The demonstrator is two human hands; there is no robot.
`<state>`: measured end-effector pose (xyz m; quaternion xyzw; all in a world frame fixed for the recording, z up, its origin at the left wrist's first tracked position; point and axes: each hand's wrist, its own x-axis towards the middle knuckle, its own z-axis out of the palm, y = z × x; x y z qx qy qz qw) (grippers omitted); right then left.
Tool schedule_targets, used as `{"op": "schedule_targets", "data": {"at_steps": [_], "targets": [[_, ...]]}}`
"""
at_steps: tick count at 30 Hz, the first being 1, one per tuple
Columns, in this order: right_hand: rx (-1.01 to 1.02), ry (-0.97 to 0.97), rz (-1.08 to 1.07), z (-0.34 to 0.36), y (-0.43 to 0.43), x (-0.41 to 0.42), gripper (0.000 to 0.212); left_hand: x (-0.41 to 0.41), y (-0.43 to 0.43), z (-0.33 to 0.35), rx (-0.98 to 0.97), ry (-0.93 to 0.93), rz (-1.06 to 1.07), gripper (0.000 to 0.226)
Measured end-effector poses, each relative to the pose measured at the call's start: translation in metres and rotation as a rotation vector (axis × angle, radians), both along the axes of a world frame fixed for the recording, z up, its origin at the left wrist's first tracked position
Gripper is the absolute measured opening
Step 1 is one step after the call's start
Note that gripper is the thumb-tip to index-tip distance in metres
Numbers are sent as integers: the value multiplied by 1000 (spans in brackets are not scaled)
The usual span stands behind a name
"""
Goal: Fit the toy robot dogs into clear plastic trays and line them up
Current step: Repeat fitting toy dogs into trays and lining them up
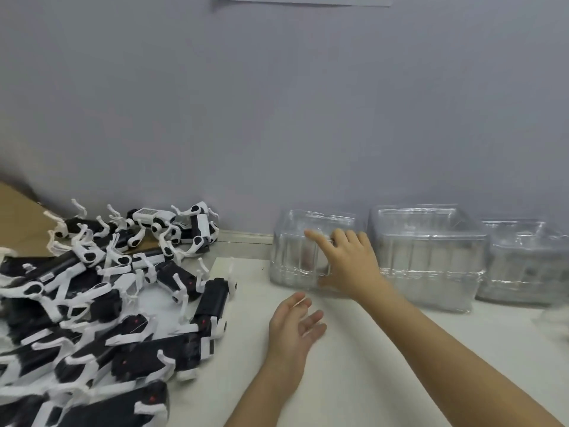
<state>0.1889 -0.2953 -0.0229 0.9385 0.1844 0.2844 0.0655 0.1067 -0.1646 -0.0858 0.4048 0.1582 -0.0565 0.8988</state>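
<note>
**Clear-plastic stack under R hand, dogs untouched**

Head view, the only one I get. Dogs [107, 303] lie in a black-and-white heap on the left of the table [354, 380], legs tangled, a few over on the cardboard [18, 217] at far left. None sits in a tray that I can see. Trays stand nested in three stacks agst the wall [277, 118], side by side: first stack [292, 260], mid stack [431, 257], end stack [523, 266].

R hand [348, 263] is on the front of the first stack. Its fingers [317, 241] are spread wide and straight, thumb low near the base. They lie flat on the plastic, not curled round it as far as I can tell (some blur). L hand [295, 325] hovers over bare table just beside the heap, fingers loose and a bit apart, holding nothing.

My read: step = getting one tray off the stack; task barely begun.

Risks from here:
- Nested trays cling, so a lift w/ spread fingers prob. brings several up or drags the whole stack fwd.
- Thin walls flex, so they can slip or crease under a squeeze.
- First stack stands close to mid stack, so a sideways tug may knock it.
- Dogs' legs are hooked together, so pulling one out w/ L hand could bring neighbours along and scatter the heap.
</note>
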Motion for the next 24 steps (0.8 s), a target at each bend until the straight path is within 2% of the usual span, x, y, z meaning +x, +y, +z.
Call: {"op": "schedule_targets", "data": {"at_steps": [3, 5, 8, 19, 24], "targets": [[-35, 179, 56, 15, -7, 9, 89, 5, -3, 2, 26, -13, 5, 20], [67, 294, 129, 26, -8, 13, 77, 11, -7, 5, 42, -11, 9, 20], [204, 369, 191, 37, -6, 13, 66, 20, -14, 11, 46, 10, -5, 21], [359, 462, 285, 37, -13, 14, 50, 40, -18, 22, -3, 250, 52, 16], [441, 388, 288, 56, -15, 14, 50, 43, -19, 19, 11, 278, 74, 19]]}}
